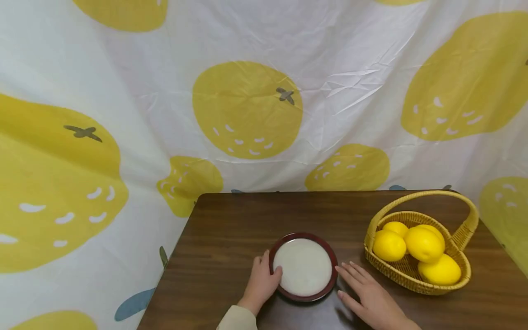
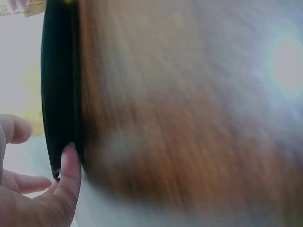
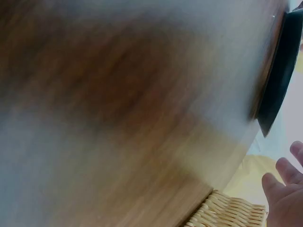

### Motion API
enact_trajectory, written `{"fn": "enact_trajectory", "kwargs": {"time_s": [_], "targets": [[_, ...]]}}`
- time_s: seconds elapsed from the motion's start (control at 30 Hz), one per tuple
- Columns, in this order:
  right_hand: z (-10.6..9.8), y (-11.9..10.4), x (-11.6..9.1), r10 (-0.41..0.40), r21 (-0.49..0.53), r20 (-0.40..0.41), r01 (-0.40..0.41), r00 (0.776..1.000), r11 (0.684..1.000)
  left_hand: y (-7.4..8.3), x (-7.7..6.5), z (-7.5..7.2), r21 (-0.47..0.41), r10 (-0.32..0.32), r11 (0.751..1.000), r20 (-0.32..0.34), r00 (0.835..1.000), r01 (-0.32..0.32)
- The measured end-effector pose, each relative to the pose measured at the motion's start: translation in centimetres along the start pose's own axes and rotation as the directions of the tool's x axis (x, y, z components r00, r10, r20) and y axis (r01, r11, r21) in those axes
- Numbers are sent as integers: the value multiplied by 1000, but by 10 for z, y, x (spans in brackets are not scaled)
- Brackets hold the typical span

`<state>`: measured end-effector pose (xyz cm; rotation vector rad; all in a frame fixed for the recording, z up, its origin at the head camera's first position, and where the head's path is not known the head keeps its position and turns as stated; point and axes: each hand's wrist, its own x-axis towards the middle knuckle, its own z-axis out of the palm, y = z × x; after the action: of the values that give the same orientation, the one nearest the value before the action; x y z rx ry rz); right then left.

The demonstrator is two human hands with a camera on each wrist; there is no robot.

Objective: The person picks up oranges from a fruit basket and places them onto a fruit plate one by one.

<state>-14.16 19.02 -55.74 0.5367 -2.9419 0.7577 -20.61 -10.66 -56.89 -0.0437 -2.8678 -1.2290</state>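
A round plate (image 1: 303, 268) with a white centre and dark red rim lies on the brown wooden table. At its left edge, my left hand (image 1: 261, 282) grips the rim, with the thumb reaching over the top. The left wrist view shows the plate (image 2: 60, 85) edge-on and dark, with left fingers (image 2: 70, 172) at its near end. My right hand (image 1: 367, 295) is spread with straight fingers beside the plate's right rim. In the right wrist view, those fingers (image 3: 286, 171) stand apart from the dark plate edge (image 3: 280, 71).
A wicker basket (image 1: 412, 283) with a tall arched handle stands right of the plate, holding several yellow lemons (image 1: 425, 244). Its woven side (image 3: 227, 213) shows near the right hand. Behind the table (image 1: 231, 220) hangs a white curtain (image 1: 350, 41) with a yellow fruit print.
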Motion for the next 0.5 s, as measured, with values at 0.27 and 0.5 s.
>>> {"fn": "enact_trajectory", "kwargs": {"time_s": [0.27, 0.5], "targets": [[-6, 1, 0, 24, -10, -14, -24, 1000, 1000, -3, 8, -2, -80, -7, 997, -18, 1000, 5], [-8, 1, 0, 24, -38, -51, -26, 998, 999, -10, 12, -1, -189, -83, 979, 7, 997, 83]]}}
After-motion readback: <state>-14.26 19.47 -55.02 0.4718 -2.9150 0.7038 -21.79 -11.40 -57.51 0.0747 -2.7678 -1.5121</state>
